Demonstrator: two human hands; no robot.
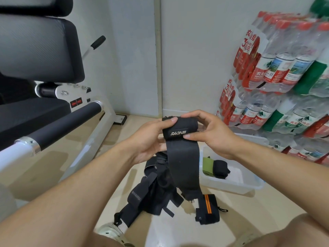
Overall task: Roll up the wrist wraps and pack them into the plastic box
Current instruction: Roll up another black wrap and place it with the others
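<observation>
Above the floor (85,175), both hands' grip pinches black wrap (179,129).

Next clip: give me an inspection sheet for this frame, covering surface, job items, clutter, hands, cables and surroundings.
Surface: pale beige floor, glossy.
Job's things: black wrist wrap, partly rolled, its tail hanging down; plastic box on the floor, holding a green roll and a black roll; pile of unrolled black wraps; orange-striped wrap lying beside the pile.
Clutter: nothing seen.
Hands: left hand and right hand both grip the roll.
Cables: nothing seen.
Surroundings: gym machine on the left; shrink-wrapped water bottle packs stacked on the right; white wall behind.
</observation>
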